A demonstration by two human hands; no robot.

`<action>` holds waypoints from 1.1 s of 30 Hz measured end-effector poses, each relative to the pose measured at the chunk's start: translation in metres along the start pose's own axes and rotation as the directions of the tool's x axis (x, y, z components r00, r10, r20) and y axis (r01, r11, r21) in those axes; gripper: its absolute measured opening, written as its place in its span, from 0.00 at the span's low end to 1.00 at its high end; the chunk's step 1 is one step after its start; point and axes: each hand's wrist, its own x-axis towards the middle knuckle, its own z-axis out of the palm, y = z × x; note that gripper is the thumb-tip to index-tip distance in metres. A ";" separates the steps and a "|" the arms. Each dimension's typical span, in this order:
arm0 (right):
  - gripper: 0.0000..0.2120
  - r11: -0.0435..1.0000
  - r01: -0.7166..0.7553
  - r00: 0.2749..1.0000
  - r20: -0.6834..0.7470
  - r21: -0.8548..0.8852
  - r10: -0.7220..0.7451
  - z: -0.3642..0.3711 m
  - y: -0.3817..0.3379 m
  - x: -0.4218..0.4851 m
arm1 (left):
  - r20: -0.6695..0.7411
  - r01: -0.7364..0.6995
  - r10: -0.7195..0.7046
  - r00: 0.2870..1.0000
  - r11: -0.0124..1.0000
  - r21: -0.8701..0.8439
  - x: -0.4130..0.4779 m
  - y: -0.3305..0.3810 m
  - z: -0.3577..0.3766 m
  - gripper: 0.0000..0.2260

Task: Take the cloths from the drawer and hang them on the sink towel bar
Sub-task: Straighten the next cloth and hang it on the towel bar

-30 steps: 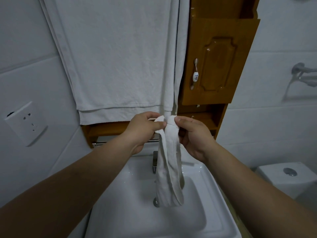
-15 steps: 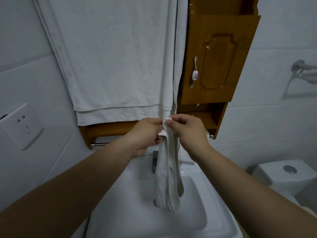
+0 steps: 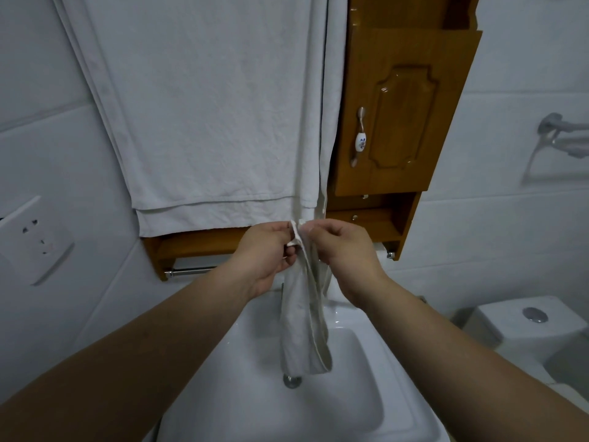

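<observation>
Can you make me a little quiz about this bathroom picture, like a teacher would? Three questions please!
1. True or false: both hands are pinching the top of the small cloth.
2. What is straight below the hanging cloth: A) the toilet, B) the sink, C) the wall socket?
3. Fill in: the shiny towel bar sits under the wooden ____.

Key
1. True: the left hand and right hand grip its top edge.
2. B: its bottom end dangles above the drain.
3. Shelf, beneath the big white towel.
</observation>
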 end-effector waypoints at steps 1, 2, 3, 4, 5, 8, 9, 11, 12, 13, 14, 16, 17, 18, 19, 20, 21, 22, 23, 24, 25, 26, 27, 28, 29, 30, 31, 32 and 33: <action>0.07 0.999 0.038 0.999 0.019 -0.027 -0.037 0.003 0.000 -0.002 | -0.005 -0.007 0.007 1.000 1.000 0.012 0.001 0.000 -0.001 0.10; 0.08 0.997 0.058 0.998 0.029 -0.041 -0.057 0.005 0.002 -0.004 | -0.006 -0.007 0.008 1.000 1.000 0.016 0.001 0.000 -0.002 0.10; 0.09 0.997 0.062 0.998 0.024 -0.053 -0.061 0.006 0.003 -0.004 | -0.008 0.000 0.000 1.000 1.000 0.014 0.000 0.000 -0.002 0.10; 0.09 0.996 0.056 0.998 0.001 -0.064 -0.056 0.006 0.004 -0.003 | -0.007 0.010 -0.010 1.000 1.000 0.012 -0.001 0.001 -0.003 0.09; 0.08 0.997 0.041 0.999 -0.027 -0.065 -0.042 0.007 0.005 -0.002 | -0.002 0.019 -0.019 1.000 1.000 0.009 -0.002 0.002 -0.003 0.09; 0.07 0.995 0.034 0.997 -0.070 -0.090 -0.040 0.007 0.006 -0.001 | 0.004 0.034 -0.034 0.999 0.999 -0.020 -0.004 0.004 -0.004 0.09; 0.06 0.991 0.057 0.995 -0.073 -0.118 -0.065 0.008 0.006 -0.001 | -0.004 0.036 -0.036 0.999 0.999 -0.033 -0.004 0.004 -0.005 0.08; 0.06 0.970 0.138 0.986 -0.060 -0.201 -0.153 0.011 0.005 -0.003 | -0.014 0.036 -0.037 0.999 0.998 -0.047 -0.003 0.003 -0.005 0.08; 0.05 0.951 0.178 0.980 -0.042 -0.252 -0.195 0.012 0.006 -0.004 | -0.016 0.034 -0.035 0.999 0.998 -0.048 -0.003 0.003 -0.005 0.09; 0.04 0.929 0.211 0.974 -0.015 -0.304 -0.226 0.013 0.008 -0.005 | -0.016 0.029 -0.030 0.999 0.999 -0.040 -0.003 0.003 -0.005 0.11; 0.04 0.905 0.235 0.969 0.018 -0.355 -0.245 0.014 0.009 -0.006 | -0.008 0.022 -0.022 1.000 1.000 -0.018 -0.003 0.002 -0.006 0.14; 0.09 0.855 0.264 0.963 0.064 -0.446 -0.263 0.016 0.011 -0.007 | 0.021 0.007 -0.008 1.000 0.999 0.045 -0.005 0.002 -0.008 0.17; 0.09 0.842 0.266 0.961 0.066 -0.470 -0.267 0.017 0.012 -0.007 | 0.029 0.006 -0.008 1.000 0.998 0.064 -0.006 0.002 -0.009 0.18; 0.08 0.845 0.260 0.962 0.053 -0.467 -0.267 0.017 0.012 -0.006 | 0.031 0.007 -0.009 0.999 0.998 0.068 -0.007 0.002 -0.008 0.18; 0.05 0.865 0.243 0.966 0.030 -0.438 -0.257 0.016 0.012 -0.005 | 0.030 0.005 -0.007 1.000 0.998 0.064 -0.008 0.001 -0.008 0.18; 0.03 0.893 0.220 0.972 0.008 -0.392 -0.236 0.015 0.010 -0.004 | 0.029 -0.003 0.002 1.000 0.998 0.062 -0.010 0.001 -0.007 0.18; 0.04 0.914 0.201 0.976 -0.008 -0.354 -0.218 0.014 0.009 -0.003 | 0.029 -0.018 0.016 0.999 0.997 0.069 -0.012 0.001 -0.005 0.17; 0.05 0.922 0.188 0.978 -0.020 -0.337 -0.207 0.013 0.009 -0.002 | 0.025 -0.036 0.034 0.999 0.996 0.086 -0.014 0.001 -0.003 0.15; 0.06 0.919 0.188 0.978 -0.025 -0.347 -0.209 0.012 0.008 0.000 | 0.015 -0.053 0.051 0.999 0.992 0.113 -0.015 0.003 -0.002 0.15; 0.06 0.908 0.197 0.975 -0.027 -0.369 -0.222 0.011 0.007 0.000 | 0.002 -0.060 0.060 0.998 0.989 0.137 -0.015 0.005 -0.001 0.17; 0.06 0.889 0.214 0.969 -0.024 -0.404 -0.244 0.010 0.007 0.001 | -0.005 -0.055 0.056 0.998 0.988 0.144 -0.014 0.007 -0.002 0.22; 0.06 0.864 0.237 0.962 -0.015 -0.444 -0.271 0.010 0.007 0.001 | -0.004 -0.040 0.041 0.999 0.991 0.125 -0.014 0.009 -0.002 0.25; 0.06 0.832 0.265 0.953 0.001 -0.488 -0.303 0.009 0.008 0.000 | 0.005 -0.018 0.018 1.000 0.996 0.089 -0.013 0.012 -0.003 0.28; 0.06 0.792 0.298 0.941 0.025 -0.534 -0.337 0.008 0.009 0.000 | 0.012 0.008 -0.009 1.000 0.999 0.050 -0.014 0.013 -0.004 0.28; 0.06 0.747 0.337 0.926 0.060 -0.573 -0.372 0.006 0.011 0.000 | 0.016 0.036 -0.036 0.999 0.999 0.019 -0.014 0.014 -0.005 0.28; 0.07 0.704 0.376 0.911 0.102 -0.603 -0.399 0.004 0.013 0.000 | 0.018 0.062 -0.062 0.998 0.998 0.006 -0.015 0.015 -0.006 0.27; 0.07 0.672 0.409 0.899 0.144 -0.617 -0.414 0.001 0.015 -0.001 | 0.017 0.088 -0.088 0.996 0.996 0.006 -0.016 0.015 -0.007 0.26; 0.07 0.659 0.433 0.891 0.183 -0.615 -0.415 -0.002 0.017 -0.002 | 0.014 0.113 -0.113 0.993 0.993 0.012 -0.017 0.015 -0.008 0.24; 0.08 0.668 0.445 0.891 0.218 -0.596 -0.399 -0.006 0.019 -0.002 | 0.012 0.134 -0.135 0.991 0.991 0.015 -0.019 0.014 -0.009 0.22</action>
